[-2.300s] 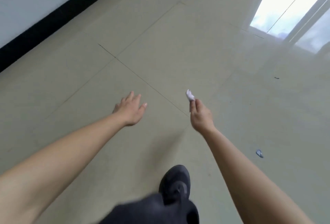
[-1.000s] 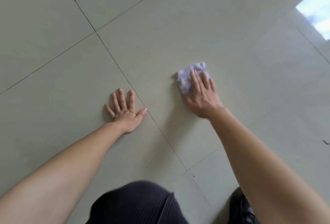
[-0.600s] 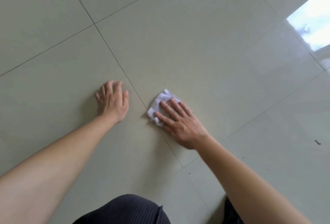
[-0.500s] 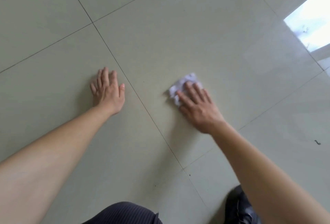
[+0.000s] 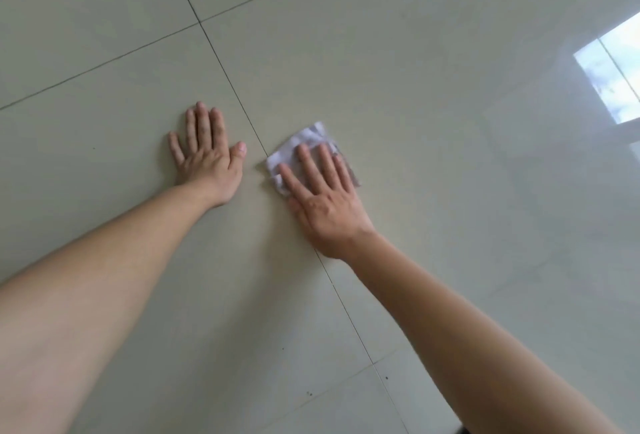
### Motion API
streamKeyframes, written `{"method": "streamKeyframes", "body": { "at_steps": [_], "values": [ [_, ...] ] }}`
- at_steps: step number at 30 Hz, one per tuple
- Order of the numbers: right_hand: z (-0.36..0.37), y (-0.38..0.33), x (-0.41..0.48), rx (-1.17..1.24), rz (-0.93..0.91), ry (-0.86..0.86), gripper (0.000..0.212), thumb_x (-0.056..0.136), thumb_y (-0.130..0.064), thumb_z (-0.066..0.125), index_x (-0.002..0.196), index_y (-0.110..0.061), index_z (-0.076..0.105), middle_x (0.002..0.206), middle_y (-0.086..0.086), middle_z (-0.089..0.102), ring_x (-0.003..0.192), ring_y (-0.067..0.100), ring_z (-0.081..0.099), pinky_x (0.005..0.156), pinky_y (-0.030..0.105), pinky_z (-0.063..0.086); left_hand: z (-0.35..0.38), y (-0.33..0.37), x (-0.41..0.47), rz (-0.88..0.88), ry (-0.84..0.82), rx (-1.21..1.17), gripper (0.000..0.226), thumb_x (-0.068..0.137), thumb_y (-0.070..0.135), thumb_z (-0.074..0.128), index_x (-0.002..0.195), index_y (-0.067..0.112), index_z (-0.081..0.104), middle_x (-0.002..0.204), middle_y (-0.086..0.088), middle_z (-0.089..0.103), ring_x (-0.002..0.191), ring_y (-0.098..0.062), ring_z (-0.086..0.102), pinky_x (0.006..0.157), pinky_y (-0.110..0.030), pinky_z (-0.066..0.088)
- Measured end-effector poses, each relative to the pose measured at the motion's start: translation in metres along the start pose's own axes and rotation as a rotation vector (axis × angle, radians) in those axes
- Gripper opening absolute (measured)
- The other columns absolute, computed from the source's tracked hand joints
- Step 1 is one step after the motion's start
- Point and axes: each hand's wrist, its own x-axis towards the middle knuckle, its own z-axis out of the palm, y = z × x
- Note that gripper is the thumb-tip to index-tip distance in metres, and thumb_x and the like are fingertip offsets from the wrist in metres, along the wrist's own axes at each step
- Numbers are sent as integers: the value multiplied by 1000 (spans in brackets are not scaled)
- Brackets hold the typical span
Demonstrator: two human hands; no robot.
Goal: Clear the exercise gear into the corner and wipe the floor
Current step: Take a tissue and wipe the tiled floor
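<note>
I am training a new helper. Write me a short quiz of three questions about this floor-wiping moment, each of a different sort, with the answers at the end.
1. True or false: the left hand presses the white cloth on the floor.
2. Multiple choice: the cloth lies where, relative to the grout line that runs between the hands? A) on the left hand's side B) on the right hand's side C) far from it, by the window reflection
3. Fill in: the fingers of the right hand lie ____ on the cloth, not curled around it.

Key
1. False: the right hand presses it; the left hand rests bare on the tiled floor.
2. B
3. flat
</note>
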Motion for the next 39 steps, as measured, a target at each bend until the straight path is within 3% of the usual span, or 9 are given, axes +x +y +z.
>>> {"method": "streamKeyframes", "body": {
  "at_steps": [4, 9, 11, 18, 23, 30, 32, 36, 39],
  "values": [
    [-22, 49, 15, -60, -116, -35, 53, 104, -52, 26, 155, -37, 28, 167, 5, 14, 154, 28, 7, 123, 41, 3, -1, 0, 0, -6, -31, -5, 71, 102, 46, 24, 155, 13, -10, 161, -5, -22, 148, -20, -22, 117, -50, -13],
    [-67, 140, 48, 29, 487, 6, 59, 104, -55, 21, 158, -38, 6, 167, 4, -10, 153, 25, -12, 123, 44, -7, -4, 0, 0, -9, -81, 3, 73, 101, 48, 22, 153, 14, -17, 159, -4, -29, 146, -19, -27, 116, -50, -16],
    [-68, 135, 63, 52, 594, 33, 59, 105, -51, 20, 159, -35, 5, 167, 8, -12, 153, 27, -15, 123, 45, -11, -6, 0, 1, -7, -94, 4, 73, 101, 48, 21, 152, 14, -19, 159, -4, -30, 146, -19, -28, 116, -50, -16],
    [-19, 14, 69, -41, -66, 47, 52, 104, -40, 30, 156, -30, 29, 165, 12, 16, 153, 34, 7, 124, 44, 1, -9, 0, 1, 0, -114, -2, 75, 101, 46, 25, 153, 14, -19, 158, -4, -31, 145, -20, -29, 115, -51, -16],
    [-35, 66, 80, -87, -233, 3, 50, 105, -46, 30, 154, -36, 32, 165, 5, 21, 153, 27, 12, 122, 42, 10, -11, 1, 1, -10, -135, 0, 75, 101, 47, 25, 152, 15, -20, 157, -4, -33, 145, -19, -31, 116, -51, -16],
    [-74, 101, 169, 20, 430, 110, 55, 106, -48, 18, 159, -34, 10, 167, 9, -5, 153, 29, -10, 123, 43, -10, -10, 0, -4, 1, -116, 18, 73, 100, 48, 16, 151, 14, -22, 157, -4, -34, 144, -20, -32, 116, -50, -17],
    [-65, 69, 186, 1, 342, 118, 54, 106, -43, 21, 159, -32, 14, 167, 11, -1, 153, 32, -8, 122, 43, -11, -11, 0, -4, 4, -126, 24, 72, 100, 48, 16, 151, 14, -23, 156, -5, -35, 143, -20, -33, 116, -51, -18],
    [-41, 8, 168, -95, -195, 33, 51, 105, -40, 29, 155, -29, 31, 165, 13, 16, 153, 36, 7, 124, 45, 1, -10, 2, -3, -1, -126, 20, 73, 100, 50, 16, 151, 14, -22, 156, -4, -35, 143, -20, -33, 115, -51, -18],
    [-45, 44, 160, -114, -401, -16, 50, 104, -44, 29, 150, -31, 42, 161, 10, 30, 151, 32, 22, 121, 46, 15, -11, 2, -4, -3, -126, 20, 73, 100, 49, 16, 151, 14, -23, 156, -4, -36, 143, -20, -34, 116, -51, -18]
  ]
}}
